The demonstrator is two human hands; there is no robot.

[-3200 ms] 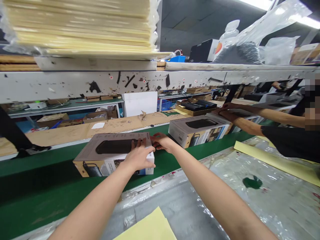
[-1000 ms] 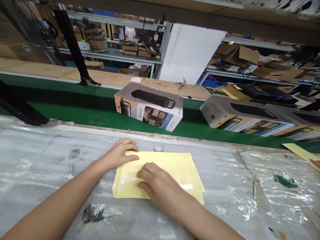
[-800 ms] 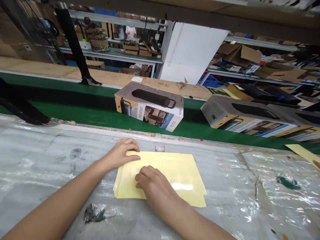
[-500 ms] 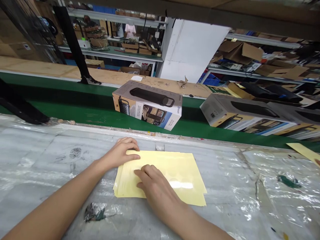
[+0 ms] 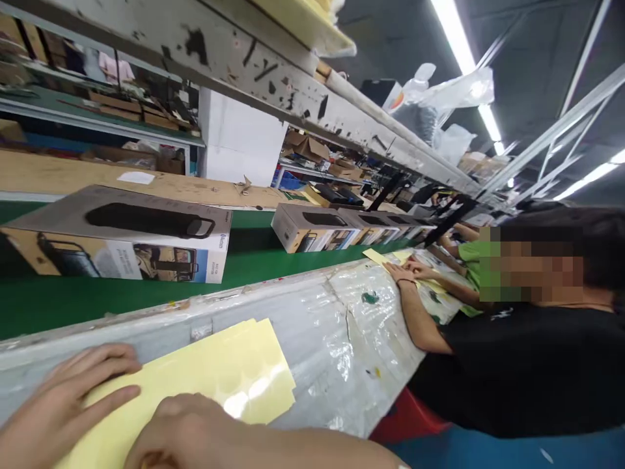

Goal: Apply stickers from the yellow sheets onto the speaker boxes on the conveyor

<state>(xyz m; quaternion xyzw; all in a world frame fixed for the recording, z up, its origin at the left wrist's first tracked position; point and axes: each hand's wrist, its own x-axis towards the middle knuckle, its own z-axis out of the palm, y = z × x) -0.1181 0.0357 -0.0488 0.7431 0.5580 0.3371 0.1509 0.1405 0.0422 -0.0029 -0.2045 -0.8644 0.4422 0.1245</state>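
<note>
Both hands are down in the bottom left corner here, on the stack of yellow sheets (image 5: 215,378) that lies flat on the plastic-covered worktable (image 5: 351,326). The left hand (image 5: 63,404) is spread flat with the fingers (image 5: 102,365) pressing on the near-left end of the stack, not gripping anything, just resting on top of it. The right hand (image 5: 195,433) is just beside it, loosely curled with the knuckles up and sitting on the sheets too; the fingertips are tucked under and cut off by the frame edge, so I can't tell if it's actually pinching a sheet or just pressing. Most of the stack sticks out past both hands toward the right, glossy top sheet catching the light, corners slightly fanned. Just beyond the table edge runs the green conveyor belt (image 5: 97,299), and a long speaker box (image 5: 122,241) sits on it right across from the hands, well apart from them. More boxes (image 5: 312,228) are lined up further along the belt. On the right a co-worker in a black shirt (image 5: 527,371) has an arm (image 5: 415,306) stretched over the same table toward another yellow sheet (image 5: 378,256). A scuffed white shelf beam (image 5: 273,85) runs overhead.
</note>
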